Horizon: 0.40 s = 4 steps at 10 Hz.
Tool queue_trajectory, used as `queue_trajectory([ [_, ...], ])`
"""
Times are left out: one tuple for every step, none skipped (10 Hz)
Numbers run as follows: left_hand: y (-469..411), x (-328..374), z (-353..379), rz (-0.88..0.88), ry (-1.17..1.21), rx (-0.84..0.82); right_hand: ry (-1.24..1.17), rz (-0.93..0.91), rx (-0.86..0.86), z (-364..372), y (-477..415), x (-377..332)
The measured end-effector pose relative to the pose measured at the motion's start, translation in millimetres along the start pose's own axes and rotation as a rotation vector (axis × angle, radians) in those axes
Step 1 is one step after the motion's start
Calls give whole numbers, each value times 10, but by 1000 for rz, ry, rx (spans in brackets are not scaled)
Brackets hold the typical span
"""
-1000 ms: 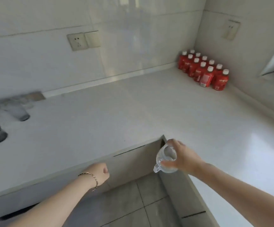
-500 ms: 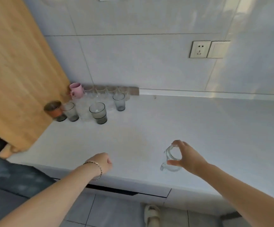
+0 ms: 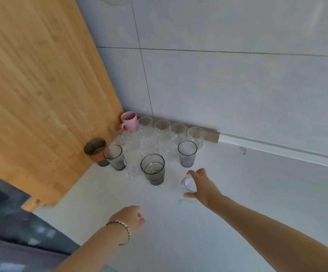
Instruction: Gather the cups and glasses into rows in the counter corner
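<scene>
Gripping a clear glass mug upright, handle toward the camera, the right hand; left hand curled

A home kitchen — pale tabletop against a tiled wall, drinking glasses clustered beside a wooden cabinet panel.

My right hand is extended forward, thumb and fingers closed around a clear glass mug. My left hand, nearer than the mug, is loosely fisted, empty.
</scene>
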<state>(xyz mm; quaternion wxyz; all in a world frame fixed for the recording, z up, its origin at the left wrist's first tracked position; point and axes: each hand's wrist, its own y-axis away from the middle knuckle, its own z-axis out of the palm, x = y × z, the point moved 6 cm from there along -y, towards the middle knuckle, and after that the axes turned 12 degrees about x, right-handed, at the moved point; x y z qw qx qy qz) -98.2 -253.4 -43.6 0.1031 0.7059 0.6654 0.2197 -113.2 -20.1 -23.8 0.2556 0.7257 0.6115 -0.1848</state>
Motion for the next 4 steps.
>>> queue_trajectory([
  [-210,-82,-71,-7,1,-14,35,-23,-43,120,-383,-135],
  [-392,-160,-98,19,20,-33,79,-22,-72,225,-601,-206],
  [-591,-240,-134,70,28,-39,80,-6,-71,312,-773,-214],
  [-761,-321,-197,142,33,-46,52,65,-24,343,-793,-239],
])
